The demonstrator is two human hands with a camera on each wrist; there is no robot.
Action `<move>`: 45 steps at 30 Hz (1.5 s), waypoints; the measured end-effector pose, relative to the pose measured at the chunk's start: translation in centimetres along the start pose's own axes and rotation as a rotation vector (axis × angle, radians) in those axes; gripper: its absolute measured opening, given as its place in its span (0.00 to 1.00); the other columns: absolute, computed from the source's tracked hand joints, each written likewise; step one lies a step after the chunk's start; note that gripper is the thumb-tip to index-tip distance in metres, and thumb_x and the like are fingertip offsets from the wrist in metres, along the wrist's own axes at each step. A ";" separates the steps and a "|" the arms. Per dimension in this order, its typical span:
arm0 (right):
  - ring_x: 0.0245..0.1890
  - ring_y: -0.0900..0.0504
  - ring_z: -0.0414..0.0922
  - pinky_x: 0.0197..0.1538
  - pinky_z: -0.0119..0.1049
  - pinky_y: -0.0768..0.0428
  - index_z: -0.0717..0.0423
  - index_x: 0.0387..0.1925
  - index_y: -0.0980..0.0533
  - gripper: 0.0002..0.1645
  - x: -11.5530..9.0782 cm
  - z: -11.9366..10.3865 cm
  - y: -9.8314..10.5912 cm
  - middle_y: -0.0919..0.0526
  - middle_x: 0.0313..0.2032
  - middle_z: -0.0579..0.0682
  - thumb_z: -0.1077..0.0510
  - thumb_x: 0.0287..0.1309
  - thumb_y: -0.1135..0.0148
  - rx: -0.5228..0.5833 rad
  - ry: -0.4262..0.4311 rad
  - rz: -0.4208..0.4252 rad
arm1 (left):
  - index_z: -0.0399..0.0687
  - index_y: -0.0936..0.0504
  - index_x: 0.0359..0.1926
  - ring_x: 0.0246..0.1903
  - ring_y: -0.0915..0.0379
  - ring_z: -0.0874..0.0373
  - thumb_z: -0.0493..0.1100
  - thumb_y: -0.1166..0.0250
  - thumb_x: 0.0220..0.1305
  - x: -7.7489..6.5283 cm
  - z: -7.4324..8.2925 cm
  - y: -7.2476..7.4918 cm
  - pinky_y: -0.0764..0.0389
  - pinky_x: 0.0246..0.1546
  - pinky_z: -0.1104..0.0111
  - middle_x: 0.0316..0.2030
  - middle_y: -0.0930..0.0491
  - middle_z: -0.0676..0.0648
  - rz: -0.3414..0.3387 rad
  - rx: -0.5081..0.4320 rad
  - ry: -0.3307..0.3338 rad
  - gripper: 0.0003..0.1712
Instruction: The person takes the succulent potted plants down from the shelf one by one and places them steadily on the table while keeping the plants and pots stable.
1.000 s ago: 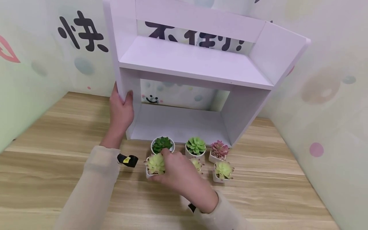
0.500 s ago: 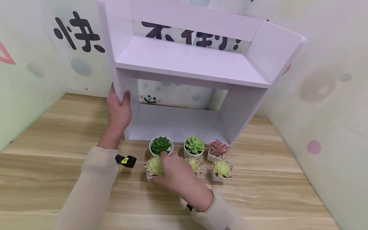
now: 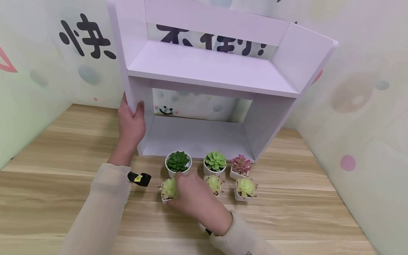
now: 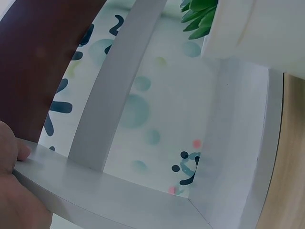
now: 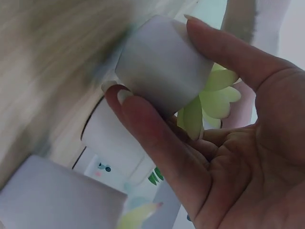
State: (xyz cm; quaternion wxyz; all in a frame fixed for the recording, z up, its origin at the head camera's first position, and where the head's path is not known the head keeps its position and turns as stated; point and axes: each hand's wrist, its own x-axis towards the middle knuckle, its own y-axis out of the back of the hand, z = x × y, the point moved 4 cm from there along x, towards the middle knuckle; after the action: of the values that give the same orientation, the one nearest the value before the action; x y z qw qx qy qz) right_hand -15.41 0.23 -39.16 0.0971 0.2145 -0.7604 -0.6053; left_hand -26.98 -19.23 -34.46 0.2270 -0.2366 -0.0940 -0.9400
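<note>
A white shelf unit [image 3: 204, 65] stands on the table. At its left side panel, my left hand [image 3: 131, 124] grips the edge, the thumb on the inner face; in the left wrist view only part of that hand [image 4: 16, 186] shows. With thumb and fingers, my right hand [image 3: 199, 200] holds a pale yellow-green potted succulent [image 3: 169, 188] in front of the shelf. The right wrist view shows its white pot [image 5: 162, 64] between thumb and fingertips. Just behind it is a dark green succulent [image 3: 177, 162] in a round white pot.
Right of the dark green plant stand a bright green succulent [image 3: 215, 160] and a pink one [image 3: 241, 165]. Nearer are two more pale succulents, one [image 3: 214, 183] beside my right hand and another [image 3: 246, 187] farther right. A patterned wall [image 3: 89, 74] rises behind the wooden table [image 3: 73, 184].
My right hand and the pale succulent have shifted slightly toward me, showing more of the dark green plant's pot. My left hand keeps its grip on the shelf panel.
</note>
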 end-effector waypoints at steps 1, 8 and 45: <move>0.38 0.13 0.53 0.41 0.46 0.13 0.66 0.62 0.25 0.50 0.0 0.0 -0.1 0.12 0.43 0.61 0.39 0.45 0.21 -0.004 0.006 -0.002 | 0.38 0.36 0.72 0.65 0.30 0.45 0.37 0.49 0.74 0.0 0.0 0.0 0.29 0.69 0.46 0.66 0.27 0.38 0.001 -0.001 0.000 0.28; 0.38 0.13 0.53 0.42 0.45 0.12 0.69 0.67 0.31 0.55 0.1 0.1 -0.5 0.12 0.43 0.63 0.39 0.46 0.21 -0.036 -0.004 -0.004 | 0.37 0.35 0.71 0.63 0.29 0.46 0.37 0.49 0.73 -0.1 0.3 -0.1 0.28 0.68 0.47 0.65 0.26 0.37 0.003 0.002 0.000 0.27; 0.38 0.13 0.43 0.37 0.34 0.16 0.55 0.57 0.21 0.37 -2.0 2.3 4.7 0.11 0.38 0.49 0.33 0.58 0.33 0.157 0.088 0.159 | 0.22 0.24 0.52 0.41 0.23 0.35 0.59 0.60 0.78 -2.0 3.6 2.7 0.21 0.38 0.47 0.49 0.22 0.23 -0.662 0.886 0.213 0.39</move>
State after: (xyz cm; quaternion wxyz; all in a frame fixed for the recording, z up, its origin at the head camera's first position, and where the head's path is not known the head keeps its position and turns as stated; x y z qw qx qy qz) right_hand -15.54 3.92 -34.96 0.1611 0.1869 -0.8151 -0.5241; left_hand -22.70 -19.80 -32.13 0.0059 0.0195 -0.5254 -0.8506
